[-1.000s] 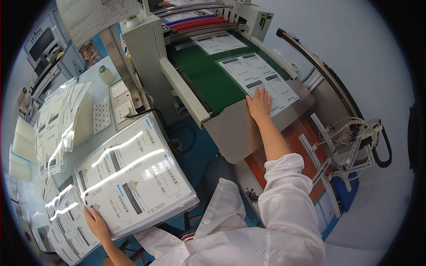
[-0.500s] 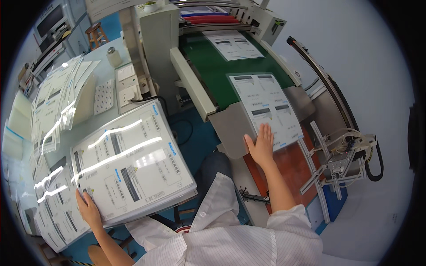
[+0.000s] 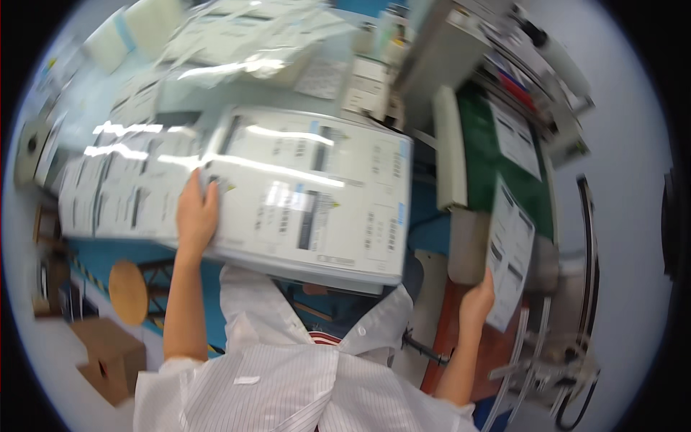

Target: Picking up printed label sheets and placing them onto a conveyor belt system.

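A thick stack of clear-topped printed sheets (image 3: 360, 241) lies in front of me. My left hand (image 3: 196, 219) rests against its left edge, fingers stretched and thumb apart on the top sheet's border. Off to the right, my right hand (image 3: 476, 299) grips one printed sheet (image 3: 512, 248) by its near left edge. That sheet is raised and tilted above the end of the green conveyor belt (image 3: 481, 155). Another printed sheet (image 3: 515, 137) lies flat farther up the belt. Motion blurs the picture somewhat.
Loose printed sheets (image 3: 119, 191) cover the table to the left, with more piled at the back (image 3: 237, 36). A grey machine housing (image 3: 450, 57) stands beside the belt. A metal frame (image 3: 554, 367) is at the lower right. A round stool (image 3: 129, 291) and a cardboard box (image 3: 111, 356) are lower left.
My right hand, earlier flat and open on the sheet at the belt's end, now holds that sheet lifted and tilted. My view has turned left; my left hand stays at the stack's edge.
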`<state>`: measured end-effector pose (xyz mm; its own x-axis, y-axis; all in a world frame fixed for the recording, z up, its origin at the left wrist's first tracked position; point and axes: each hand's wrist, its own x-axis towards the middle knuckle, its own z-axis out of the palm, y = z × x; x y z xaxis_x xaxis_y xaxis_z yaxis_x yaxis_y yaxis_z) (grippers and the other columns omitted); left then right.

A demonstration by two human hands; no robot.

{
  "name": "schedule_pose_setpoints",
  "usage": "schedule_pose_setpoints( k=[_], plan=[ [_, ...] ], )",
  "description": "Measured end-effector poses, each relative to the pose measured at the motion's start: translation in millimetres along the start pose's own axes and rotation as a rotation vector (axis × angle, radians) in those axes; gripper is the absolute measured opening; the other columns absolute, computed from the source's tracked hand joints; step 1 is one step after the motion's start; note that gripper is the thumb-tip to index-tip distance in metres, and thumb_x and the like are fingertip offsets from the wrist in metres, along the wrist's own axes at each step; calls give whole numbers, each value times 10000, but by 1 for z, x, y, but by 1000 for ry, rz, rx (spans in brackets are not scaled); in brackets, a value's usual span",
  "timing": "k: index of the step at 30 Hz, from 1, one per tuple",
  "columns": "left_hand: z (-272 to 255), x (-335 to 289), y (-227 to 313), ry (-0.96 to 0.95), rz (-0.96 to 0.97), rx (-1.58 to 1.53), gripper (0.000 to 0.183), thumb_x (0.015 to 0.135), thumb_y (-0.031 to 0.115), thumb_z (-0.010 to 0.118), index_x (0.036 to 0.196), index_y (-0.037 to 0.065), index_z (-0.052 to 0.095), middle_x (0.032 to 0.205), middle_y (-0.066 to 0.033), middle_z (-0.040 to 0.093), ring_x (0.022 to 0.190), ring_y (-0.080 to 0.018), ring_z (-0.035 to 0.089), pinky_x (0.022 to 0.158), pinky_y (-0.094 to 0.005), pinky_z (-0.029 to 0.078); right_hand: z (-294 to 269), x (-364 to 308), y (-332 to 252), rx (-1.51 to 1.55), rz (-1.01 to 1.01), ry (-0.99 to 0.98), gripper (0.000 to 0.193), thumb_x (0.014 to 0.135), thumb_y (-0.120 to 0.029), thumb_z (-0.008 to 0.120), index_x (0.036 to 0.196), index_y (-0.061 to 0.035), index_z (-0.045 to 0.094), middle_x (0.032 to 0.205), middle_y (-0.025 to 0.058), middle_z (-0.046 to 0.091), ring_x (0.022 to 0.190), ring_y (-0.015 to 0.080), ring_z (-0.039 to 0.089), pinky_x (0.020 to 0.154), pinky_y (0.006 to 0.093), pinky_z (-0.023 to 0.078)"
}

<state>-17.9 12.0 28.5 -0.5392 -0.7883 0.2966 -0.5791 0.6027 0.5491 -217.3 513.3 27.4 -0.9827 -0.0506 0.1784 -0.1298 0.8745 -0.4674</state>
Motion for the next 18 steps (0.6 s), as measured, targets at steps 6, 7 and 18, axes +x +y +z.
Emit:
schedule_pose_setpoints(
  k=[6, 7, 18],
  plan=[
    [-13, 0, 11, 293, 216, -113, 348, 864, 148, 601, 1169, -19, 585, 1137, -222, 586, 1083, -353, 537, 957, -418, 416, -30, -48, -105, 188, -514, 9, 468, 857, 105, 370, 1311, 74, 480, 1299, 265, 536, 1220, 399, 513, 1053, 436, 381],
    [-16, -2, 11, 315, 189, -92, 348, 864, 148, 601, 1169, -19, 585, 1137, -222, 586, 1083, -353, 537, 957, -418, 416, -28, -53, -115, 190, -667, -24, 471, 845, 108, 373, 1300, 74, 489, 1299, 255, 539, 1222, 404, 512, 1060, 454, 375],
    [-52, 10, -12, -352, -226, -1058, 461, 1011, 356, 443, 1106, -48, 644, 933, -102, 678, 860, -139, 596, 855, -251, 457, 10, -57, -148, 60, -1306, -231, 330, 820, -58, 608, 1130, -145, 680, 1258, 94, 612, 1205, 334, 541, 1019, 502, 406]
  ],
)
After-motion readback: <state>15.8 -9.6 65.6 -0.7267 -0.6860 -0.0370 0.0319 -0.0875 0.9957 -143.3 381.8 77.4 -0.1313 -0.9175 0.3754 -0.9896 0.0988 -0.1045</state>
